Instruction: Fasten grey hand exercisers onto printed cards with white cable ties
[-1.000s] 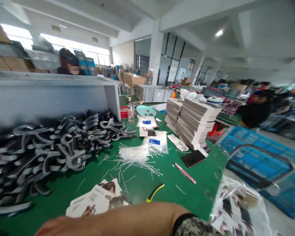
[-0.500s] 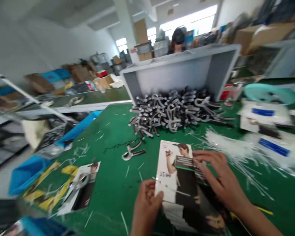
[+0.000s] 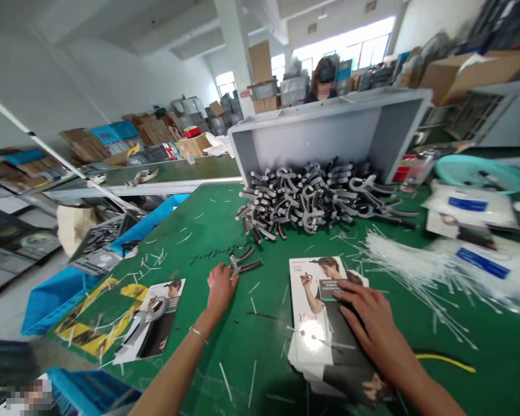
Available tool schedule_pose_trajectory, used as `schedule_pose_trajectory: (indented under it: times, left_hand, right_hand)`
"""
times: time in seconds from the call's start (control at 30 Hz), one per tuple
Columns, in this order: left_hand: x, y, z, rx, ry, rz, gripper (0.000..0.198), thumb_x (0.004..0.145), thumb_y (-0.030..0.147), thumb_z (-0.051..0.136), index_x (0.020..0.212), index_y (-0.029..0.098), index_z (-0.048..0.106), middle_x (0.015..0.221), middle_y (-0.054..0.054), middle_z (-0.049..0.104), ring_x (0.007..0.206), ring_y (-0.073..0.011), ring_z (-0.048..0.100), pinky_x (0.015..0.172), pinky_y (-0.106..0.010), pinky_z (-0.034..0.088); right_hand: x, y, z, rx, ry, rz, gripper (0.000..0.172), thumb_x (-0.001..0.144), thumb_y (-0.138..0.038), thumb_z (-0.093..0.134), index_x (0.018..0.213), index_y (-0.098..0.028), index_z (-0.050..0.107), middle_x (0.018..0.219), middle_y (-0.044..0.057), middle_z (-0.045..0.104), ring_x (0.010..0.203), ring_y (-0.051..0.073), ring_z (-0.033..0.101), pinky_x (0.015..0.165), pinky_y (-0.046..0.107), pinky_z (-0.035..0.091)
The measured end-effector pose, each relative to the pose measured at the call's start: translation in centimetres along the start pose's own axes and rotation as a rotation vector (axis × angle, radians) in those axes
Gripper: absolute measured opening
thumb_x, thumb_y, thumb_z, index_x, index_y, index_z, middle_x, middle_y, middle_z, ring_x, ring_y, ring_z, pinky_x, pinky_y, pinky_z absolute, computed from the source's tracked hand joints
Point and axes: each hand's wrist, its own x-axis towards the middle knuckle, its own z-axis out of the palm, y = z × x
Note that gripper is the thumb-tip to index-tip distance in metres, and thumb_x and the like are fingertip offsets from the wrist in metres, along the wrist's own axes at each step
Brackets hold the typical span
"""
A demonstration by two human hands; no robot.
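My left hand reaches out over the green table and closes on a single grey hand gripper lying apart from the pile. My right hand lies flat, fingers spread, on top of a stack of printed cards showing a person exercising. A big heap of grey hand grippers spills out of a tipped grey bin behind. Loose white cable ties lie to the right of the cards.
A packed card with a gripper lies at the left front beside a yellow-black sheet. Bags of ties and a teal bowl sit at the right. Blue crates stand left of the table. A person sits behind the bin.
The view has settled on the table. My left hand has let go of the card stack and reached forward-left to the lone gripper. My right hand stays on the cards.
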Motion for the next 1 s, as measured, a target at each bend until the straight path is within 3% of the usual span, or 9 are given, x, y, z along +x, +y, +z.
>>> schedule_pose_trajectory:
  times: [0.07,0.17,0.27,0.4,0.53,0.63,0.73,0.83,1.0]
  left_hand:
    - [-0.9,-0.6,-0.8,-0.015,-0.029,0.01,0.014,0.082,0.03,0.062,0.087,0.016,0.064,0.116,-0.016,0.065,0.11,-0.0322,0.058,0.098,-0.047,0.042]
    - [-2.0,0.5,-4.5,-0.055,-0.055,0.023,0.027,0.09,0.042,0.052,0.096,0.018,0.063,0.092,-0.007,0.069,0.083,-0.0227,0.064,0.078,-0.033,0.048]
    - [-2.1,5.1,-9.4,-0.105,-0.081,0.078,0.033,0.087,0.052,0.057,0.085,0.02,0.064,0.07,0.001,0.064,0.063,-0.016,0.056,0.061,-0.024,0.041]
    - [-1.6,13.8,-12.8,-0.407,-0.448,0.229,0.035,0.085,0.052,0.061,0.073,0.019,0.064,0.063,0.002,0.062,0.061,-0.0143,0.055,0.057,-0.021,0.038]
    - [-0.4,19.0,-10.4,-0.579,-0.599,0.261,0.037,0.083,0.053,0.063,0.071,0.018,0.062,0.063,0.002,0.06,0.058,-0.0121,0.052,0.053,-0.02,0.039]
    - [0.0,19.3,-7.1,-0.778,-0.723,0.143,0.04,0.089,0.055,0.053,0.088,0.017,0.066,0.073,-0.001,0.066,0.059,-0.0132,0.057,0.05,-0.022,0.044]
    - [-1.1,17.8,-4.9,-0.904,-0.834,0.112,0.034,0.087,0.044,0.062,0.107,0.017,0.067,0.09,-0.006,0.07,0.073,-0.0171,0.065,0.063,-0.027,0.053]
    - [-3.0,16.0,-4.0,-0.822,-0.735,0.179,0.032,0.082,0.031,0.07,0.112,0.02,0.069,0.095,-0.005,0.069,0.079,-0.0175,0.063,0.073,-0.03,0.051]
    - [-5.7,14.2,-3.1,-0.528,-0.54,0.365,0.021,0.086,0.032,0.067,0.105,0.025,0.073,0.096,-0.005,0.067,0.093,-0.022,0.058,0.087,-0.035,0.044]
  right_hand:
    - [-0.5,-0.3,-0.7,0.01,-0.017,0.019,0.024,0.097,-0.028,0.049,0.118,-0.025,0.061,0.13,0.009,0.059,0.116,0.027,0.053,0.1,0.051,0.04]
    - [0.7,-1.4,-2.3,0.107,-0.033,0.018,0.023,0.098,-0.027,0.048,0.118,-0.025,0.059,0.122,0.009,0.063,0.116,0.025,0.055,0.099,0.045,0.043]
    - [3.6,-3.9,-4.3,0.209,-0.005,0.005,0.024,0.099,-0.028,0.048,0.121,-0.025,0.056,0.12,0.008,0.063,0.102,0.021,0.061,0.093,0.038,0.048]
    - [6.5,-8.0,-6.2,0.266,-0.136,-0.024,0.037,0.091,-0.036,0.063,0.125,-0.025,0.055,0.116,0.007,0.065,0.086,0.02,0.063,0.083,0.036,0.05]
    - [6.6,-8.2,-7.0,0.387,-0.308,0.095,0.015,0.09,-0.037,0.062,0.096,-0.023,0.063,0.084,0.001,0.066,0.074,0.017,0.06,0.066,0.028,0.046]
    - [6.0,-6.0,-6.9,0.518,-0.315,0.321,0.02,0.09,-0.04,0.059,0.084,-0.021,0.057,0.065,-0.003,0.059,0.053,0.011,0.05,0.047,0.023,0.037]
    - [5.3,-4.0,-6.2,0.598,-0.318,0.502,0.023,0.09,-0.043,0.056,0.084,-0.021,0.054,0.065,-0.003,0.06,0.043,0.01,0.044,0.037,0.021,0.031]
    - [4.6,-3.6,-5.2,0.545,-0.334,0.474,0.024,0.091,-0.042,0.054,0.08,-0.021,0.053,0.064,-0.003,0.06,0.047,0.011,0.048,0.041,0.022,0.034]
    - [2.5,-4.6,-4.3,0.201,-0.338,0.323,0.027,0.096,-0.041,0.048,0.078,-0.021,0.056,0.066,0.0,0.063,0.059,0.016,0.058,0.055,0.027,0.04]
